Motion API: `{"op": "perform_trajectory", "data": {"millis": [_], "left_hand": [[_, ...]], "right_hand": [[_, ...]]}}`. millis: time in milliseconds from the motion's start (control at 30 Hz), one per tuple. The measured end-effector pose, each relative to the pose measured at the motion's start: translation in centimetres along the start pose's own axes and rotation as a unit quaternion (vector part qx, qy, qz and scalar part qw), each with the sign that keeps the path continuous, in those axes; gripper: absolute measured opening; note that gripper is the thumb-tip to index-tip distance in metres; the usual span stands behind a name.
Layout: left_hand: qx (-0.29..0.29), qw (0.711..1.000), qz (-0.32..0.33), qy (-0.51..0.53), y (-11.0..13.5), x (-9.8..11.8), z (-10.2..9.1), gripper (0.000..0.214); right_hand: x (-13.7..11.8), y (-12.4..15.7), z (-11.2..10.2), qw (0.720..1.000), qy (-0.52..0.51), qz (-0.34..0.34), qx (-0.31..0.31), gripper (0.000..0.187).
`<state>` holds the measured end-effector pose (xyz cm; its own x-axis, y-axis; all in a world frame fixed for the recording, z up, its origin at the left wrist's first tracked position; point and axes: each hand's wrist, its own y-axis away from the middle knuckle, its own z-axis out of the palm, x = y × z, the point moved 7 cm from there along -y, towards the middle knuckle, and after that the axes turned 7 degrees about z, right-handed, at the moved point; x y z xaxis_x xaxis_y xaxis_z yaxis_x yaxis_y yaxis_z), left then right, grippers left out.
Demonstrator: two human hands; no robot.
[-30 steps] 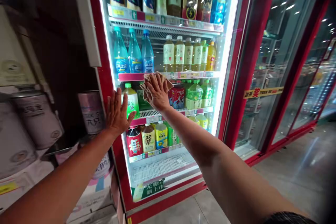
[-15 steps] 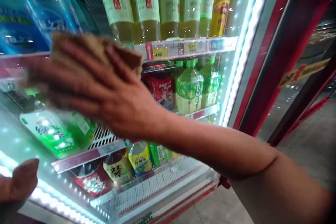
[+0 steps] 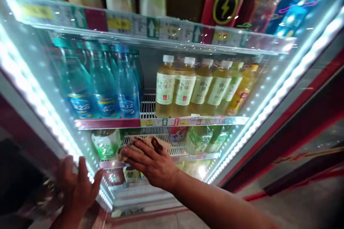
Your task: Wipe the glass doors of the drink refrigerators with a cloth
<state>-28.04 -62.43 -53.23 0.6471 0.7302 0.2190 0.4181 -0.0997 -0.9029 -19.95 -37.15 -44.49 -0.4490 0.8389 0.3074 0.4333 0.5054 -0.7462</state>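
My right hand (image 3: 150, 162) lies flat on a brown cloth (image 3: 142, 142), pressing it against the glass door (image 3: 193, 171) of a lit drinks fridge, at the level of the lower shelf. My left hand (image 3: 76, 186) rests with its fingers spread on the fridge's left frame, beside the strip of white lights (image 3: 40, 103). Behind the glass stand blue water bottles (image 3: 102, 86) on the left and pale green tea bottles (image 3: 188, 89) on the right.
The fridge has a red frame (image 3: 290, 128); a second red-framed door lies to the right. Price tags run along each shelf rail (image 3: 161, 121). More bottles fill the top shelf (image 3: 150, 28). Grey floor tiles (image 3: 309, 200) show at the lower right.
The view has tilted upward and drawn back from the glass. My right hand with the cloth now sits lower and smaller in view; my left hand shows fully at the left frame.
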Motion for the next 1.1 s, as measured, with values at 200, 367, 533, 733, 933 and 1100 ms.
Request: {"op": "perform_trajectory", "data": {"millis": [200,367,533,733,933,1100], "left_hand": [[-0.098,0.988,0.035,-0.117,-1.6,5.8,-1.9,0.095],[-0.197,0.978,-0.059,-0.044,-2.6,6.1,-4.1,0.078],[-0.186,0.977,-0.105,0.019,-4.2,6.1,-5.4,0.073],[-0.163,0.979,-0.122,0.0,-6.1,5.2,-6.5,0.087],[-0.183,0.978,-0.096,-0.035,-8.2,3.6,-7.1,0.099],[-0.205,0.976,-0.069,-0.02,-8.1,2.8,-6.5,0.098]], "right_hand": [[-1.9,2.0,1.4,0.997,-0.063,0.009,-0.03,0.038],[-0.8,-1.7,-0.9,0.994,-0.066,-0.027,-0.077,0.043],[0.8,-5.6,-1.7,0.993,-0.07,0.004,-0.09,0.053],[-1.5,-4.8,0.4,0.992,-0.073,-0.025,-0.103,0.053],[-4.7,-9.0,1.8,0.987,-0.098,-0.055,-0.114,0.046],[-7.2,-14.5,3.6,0.987,-0.101,0.005,-0.124,0.05]]}}
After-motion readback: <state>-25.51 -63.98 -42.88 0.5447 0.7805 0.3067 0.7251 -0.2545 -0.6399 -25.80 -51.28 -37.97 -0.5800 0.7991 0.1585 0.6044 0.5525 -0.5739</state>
